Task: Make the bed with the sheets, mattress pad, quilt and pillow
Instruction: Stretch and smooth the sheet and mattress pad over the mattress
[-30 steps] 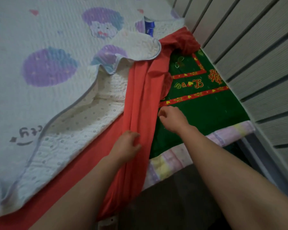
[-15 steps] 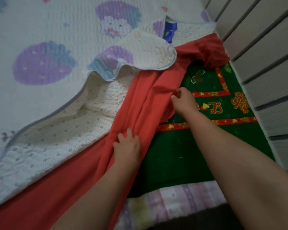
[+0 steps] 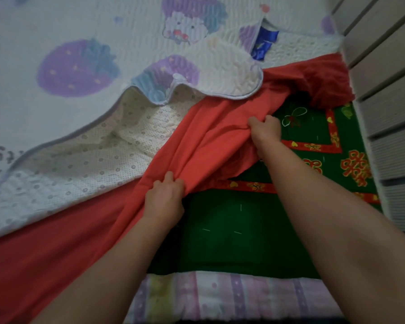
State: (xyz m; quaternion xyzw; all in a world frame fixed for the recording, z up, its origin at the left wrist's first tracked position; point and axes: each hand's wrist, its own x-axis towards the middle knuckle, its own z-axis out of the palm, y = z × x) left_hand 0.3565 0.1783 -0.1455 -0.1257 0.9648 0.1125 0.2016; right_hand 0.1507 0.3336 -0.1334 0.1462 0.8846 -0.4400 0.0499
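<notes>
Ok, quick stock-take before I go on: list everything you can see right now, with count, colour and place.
red sheet: one, orange-red, bunched diagonally across the middle, gripped by both hands.
mattress pad: one, white with purple strawberry prints, upper left, edge folded back to show its dotted underside.
green blanket: one, dark green with red and yellow borders, lower right, under the sheet.
striped cover: one, pastel pink, purple and yellow, along the bottom edge.
blue item: one, shiny blue, top, poking from under the pad; kind unclear.
slatted panel: one, grey-white, right edge.
left hand: closed on the sheet, centre.
right hand: closed on the sheet, further up.
</notes>
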